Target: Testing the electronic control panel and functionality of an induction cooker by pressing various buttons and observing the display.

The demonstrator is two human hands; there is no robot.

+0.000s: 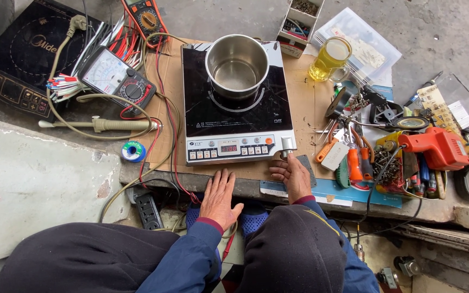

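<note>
Multimeter [116, 77], solder spool [133, 151], orange drill [434, 147]

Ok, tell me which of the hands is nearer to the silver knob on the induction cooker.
Right. The right hand is at the silver knob, fingertips just below it. The left hand lies flat on the bench edge, further left and lower.

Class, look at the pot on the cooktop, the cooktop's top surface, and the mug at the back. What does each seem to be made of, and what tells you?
The round silver pot: probably stainless steel, shown by its brushed grey shine. The black top of the induction cooktop: likely glass or ceramic glass, being flat, glossy and reflective. The clear handled mug: glass by its look, since yellow liquid shows through its wall.
</note>
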